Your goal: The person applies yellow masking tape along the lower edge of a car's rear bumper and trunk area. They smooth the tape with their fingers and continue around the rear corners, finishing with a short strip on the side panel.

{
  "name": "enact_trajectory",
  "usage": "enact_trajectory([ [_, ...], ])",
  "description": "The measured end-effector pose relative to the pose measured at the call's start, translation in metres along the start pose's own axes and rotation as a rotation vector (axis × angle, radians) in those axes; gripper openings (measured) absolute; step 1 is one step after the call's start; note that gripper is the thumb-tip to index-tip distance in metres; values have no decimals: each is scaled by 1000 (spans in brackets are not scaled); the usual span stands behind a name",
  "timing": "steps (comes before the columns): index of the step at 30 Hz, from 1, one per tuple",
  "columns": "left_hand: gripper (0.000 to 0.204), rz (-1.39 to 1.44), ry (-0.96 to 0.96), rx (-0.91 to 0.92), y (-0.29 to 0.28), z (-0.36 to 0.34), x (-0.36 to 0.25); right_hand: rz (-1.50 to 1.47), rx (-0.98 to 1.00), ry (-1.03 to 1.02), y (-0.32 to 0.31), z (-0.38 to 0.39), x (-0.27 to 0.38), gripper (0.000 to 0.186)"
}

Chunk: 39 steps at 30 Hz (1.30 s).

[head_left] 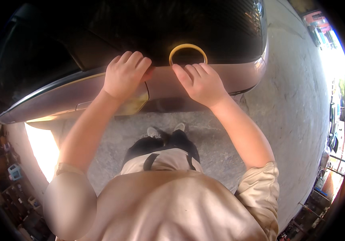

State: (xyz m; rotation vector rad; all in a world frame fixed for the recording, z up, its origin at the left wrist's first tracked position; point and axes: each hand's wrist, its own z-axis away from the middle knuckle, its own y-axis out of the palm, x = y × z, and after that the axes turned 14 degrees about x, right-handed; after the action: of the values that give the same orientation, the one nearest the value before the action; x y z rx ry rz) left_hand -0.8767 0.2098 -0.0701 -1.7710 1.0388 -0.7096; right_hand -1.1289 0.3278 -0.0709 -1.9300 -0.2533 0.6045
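I stand against a car with a pinkish-silver body panel (60, 96) and dark glass (204, 20) above it. My left hand (126, 74) is curled with its knuckles up on the seam where the glass meets the panel; whether anything is inside it stays hidden. My right hand (200, 82) lies with its fingers stretched out on the same seam, a hand's width to the right. A yellow tape roll (188, 45) lies on the dark glass just above my right fingertips, touching or nearly touching them.
Grey concrete ground (293, 100) runs around the car and under my shoes (166, 130). A bright sun patch (42, 148) falls at the lower left beside cluttered shelves (16, 172). Metal railings (325, 193) stand at the right.
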Motion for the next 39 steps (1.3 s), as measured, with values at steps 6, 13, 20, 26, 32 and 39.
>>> enact_trajectory([
  [6,27,8,-66,-44,0,6,-6,-25,-68,33,-3,14,-18,41],
  [13,26,40,-92,-94,9,5,-13,104,-107,140,17,29,-29,32],
  [20,26,50,-91,-81,9,1,-12,133,-82,163,19,24,-29,18],
  [26,28,45,-69,-83,9,-2,-11,132,-72,158,22,26,-30,20],
  [32,28,24,-32,-103,16,-8,-15,90,-97,173,30,27,-29,29],
  [39,26,62,-40,-105,21,-23,-26,62,-96,181,27,26,-30,23],
])
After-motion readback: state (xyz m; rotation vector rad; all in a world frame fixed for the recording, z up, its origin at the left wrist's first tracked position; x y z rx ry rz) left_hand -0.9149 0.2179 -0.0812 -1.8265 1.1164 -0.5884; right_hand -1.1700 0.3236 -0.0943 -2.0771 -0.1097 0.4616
